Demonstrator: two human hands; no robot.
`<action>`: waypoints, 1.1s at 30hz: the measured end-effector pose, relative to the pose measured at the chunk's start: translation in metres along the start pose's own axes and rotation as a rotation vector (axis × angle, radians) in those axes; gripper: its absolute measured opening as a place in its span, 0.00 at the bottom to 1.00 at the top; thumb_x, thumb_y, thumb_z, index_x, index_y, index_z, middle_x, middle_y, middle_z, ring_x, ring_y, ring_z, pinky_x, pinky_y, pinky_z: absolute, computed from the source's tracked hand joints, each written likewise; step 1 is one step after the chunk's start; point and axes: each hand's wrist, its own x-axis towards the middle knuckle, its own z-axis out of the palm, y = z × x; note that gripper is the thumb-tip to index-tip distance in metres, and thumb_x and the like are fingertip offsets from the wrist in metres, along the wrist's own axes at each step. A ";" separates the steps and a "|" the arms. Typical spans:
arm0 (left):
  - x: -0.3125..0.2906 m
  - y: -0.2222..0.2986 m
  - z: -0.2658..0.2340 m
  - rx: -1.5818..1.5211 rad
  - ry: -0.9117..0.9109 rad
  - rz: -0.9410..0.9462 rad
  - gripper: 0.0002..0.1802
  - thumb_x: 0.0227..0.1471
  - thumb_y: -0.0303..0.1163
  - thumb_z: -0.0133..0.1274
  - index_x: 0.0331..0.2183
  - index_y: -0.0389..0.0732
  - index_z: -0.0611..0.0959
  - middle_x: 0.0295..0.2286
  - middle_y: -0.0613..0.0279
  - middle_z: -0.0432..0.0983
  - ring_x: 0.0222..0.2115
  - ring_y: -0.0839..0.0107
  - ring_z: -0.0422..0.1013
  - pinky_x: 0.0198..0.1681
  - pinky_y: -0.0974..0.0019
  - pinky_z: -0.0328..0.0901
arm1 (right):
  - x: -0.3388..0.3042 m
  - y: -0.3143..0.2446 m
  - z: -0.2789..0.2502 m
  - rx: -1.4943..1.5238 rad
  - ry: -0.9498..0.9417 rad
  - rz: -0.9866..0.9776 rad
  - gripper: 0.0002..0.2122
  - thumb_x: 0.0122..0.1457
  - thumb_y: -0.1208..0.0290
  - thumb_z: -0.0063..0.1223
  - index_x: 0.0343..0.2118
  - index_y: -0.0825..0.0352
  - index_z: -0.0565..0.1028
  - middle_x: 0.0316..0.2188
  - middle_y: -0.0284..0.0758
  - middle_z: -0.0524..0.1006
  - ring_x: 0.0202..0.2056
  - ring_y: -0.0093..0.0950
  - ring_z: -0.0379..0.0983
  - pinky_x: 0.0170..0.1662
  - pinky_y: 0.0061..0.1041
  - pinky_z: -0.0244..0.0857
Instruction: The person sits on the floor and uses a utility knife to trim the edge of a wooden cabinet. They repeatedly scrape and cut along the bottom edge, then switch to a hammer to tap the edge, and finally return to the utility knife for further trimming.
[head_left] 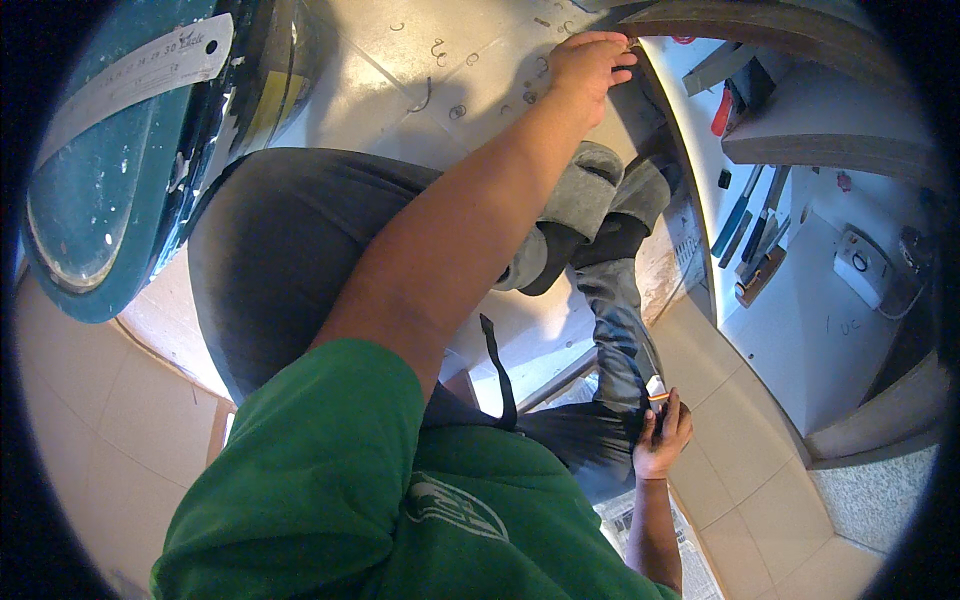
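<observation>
A white-lined cabinet (775, 320) lies open along the right, its smooth panels ending in rough brown edges (their bowed look may owe something to the fisheye lens). Inside it rest a blue-handled tool (733, 224) and a boxy white device (862, 266) with a cable. A glossy teal lid (120, 160), flecked with white, carries a flat metal ruler (140, 80) at the left. Thin curled shavings (439, 52) lie scattered over pale floor tiles, near soft grey slippers (583, 187).

The right hand's small tool (656, 389) is mostly covered by the fingers; only a pale, orange-striped end shows, so its kind is unclear. The lid runs out of view.

The left arm reaches far forward, its hand (594, 75) at the cabinet's near upper edge, fingers extended and slightly parted; whether they pinch anything I cannot tell. The right hand (664, 438), low beside the dark trouser leg (618, 335), curls closed around the small tool.
</observation>
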 end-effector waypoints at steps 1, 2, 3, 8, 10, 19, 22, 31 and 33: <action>0.001 0.000 0.000 -0.007 0.000 0.000 0.14 0.57 0.27 0.57 0.45 0.35 0.78 0.40 0.52 0.81 0.39 0.59 0.79 0.42 0.56 0.73 | 0.001 -0.002 -0.001 0.005 0.002 -0.002 0.28 0.61 0.66 0.58 0.64 0.64 0.68 0.47 0.45 0.74 0.47 0.45 0.69 0.54 0.43 0.59; 0.002 0.000 -0.001 -0.014 0.000 -0.001 0.15 0.57 0.27 0.57 0.46 0.34 0.78 0.40 0.52 0.80 0.39 0.59 0.79 0.42 0.56 0.73 | 0.002 -0.003 -0.002 0.010 0.004 -0.004 0.28 0.61 0.66 0.58 0.64 0.64 0.68 0.47 0.45 0.74 0.47 0.45 0.69 0.54 0.43 0.59; 0.002 0.000 -0.001 -0.022 -0.001 -0.002 0.16 0.57 0.27 0.57 0.47 0.34 0.77 0.40 0.51 0.80 0.39 0.59 0.79 0.42 0.56 0.73 | 0.002 -0.002 -0.002 0.014 0.011 -0.014 0.28 0.61 0.67 0.58 0.64 0.64 0.68 0.47 0.45 0.74 0.47 0.45 0.69 0.54 0.43 0.59; 0.006 0.000 -0.002 0.025 -0.008 -0.024 0.20 0.57 0.28 0.57 0.50 0.34 0.76 0.41 0.52 0.80 0.41 0.60 0.77 0.42 0.56 0.73 | 0.002 0.004 -0.001 0.015 0.015 -0.037 0.26 0.63 0.67 0.57 0.64 0.66 0.68 0.46 0.46 0.74 0.46 0.43 0.70 0.51 0.41 0.61; 0.007 -0.003 -0.003 0.043 -0.008 -0.027 0.18 0.56 0.28 0.58 0.49 0.35 0.78 0.40 0.53 0.81 0.39 0.63 0.77 0.39 0.59 0.73 | 0.020 -0.007 -0.005 0.261 0.044 0.062 0.26 0.63 0.67 0.58 0.63 0.68 0.67 0.48 0.45 0.74 0.48 0.39 0.71 0.52 0.38 0.63; 0.011 -0.004 -0.015 0.056 -0.081 -0.038 0.21 0.58 0.29 0.58 0.53 0.36 0.77 0.42 0.56 0.80 0.43 0.61 0.75 0.46 0.54 0.70 | 0.240 -0.099 -0.073 0.520 -0.086 -0.157 0.25 0.59 0.67 0.66 0.57 0.71 0.73 0.49 0.44 0.79 0.48 0.31 0.77 0.52 0.30 0.70; 0.011 -0.003 -0.017 0.035 -0.113 -0.071 0.23 0.58 0.29 0.59 0.54 0.36 0.76 0.44 0.58 0.79 0.44 0.62 0.74 0.47 0.54 0.70 | 0.303 -0.122 -0.088 0.394 -0.038 -0.300 0.23 0.60 0.67 0.65 0.55 0.71 0.74 0.45 0.48 0.81 0.45 0.34 0.80 0.49 0.30 0.72; 0.008 -0.002 -0.021 -0.024 -0.185 -0.156 0.20 0.60 0.30 0.57 0.54 0.43 0.79 0.46 0.64 0.79 0.44 0.67 0.72 0.51 0.52 0.66 | 0.370 -0.168 -0.123 0.113 -0.137 -0.335 0.22 0.61 0.60 0.60 0.53 0.69 0.77 0.40 0.53 0.82 0.42 0.47 0.81 0.47 0.37 0.73; 0.008 -0.002 -0.022 -0.021 -0.187 -0.161 0.20 0.61 0.30 0.56 0.55 0.43 0.79 0.47 0.64 0.78 0.45 0.66 0.72 0.52 0.52 0.66 | 0.375 -0.174 -0.127 0.074 -0.144 -0.345 0.22 0.62 0.60 0.59 0.53 0.69 0.77 0.40 0.53 0.82 0.42 0.47 0.81 0.46 0.38 0.73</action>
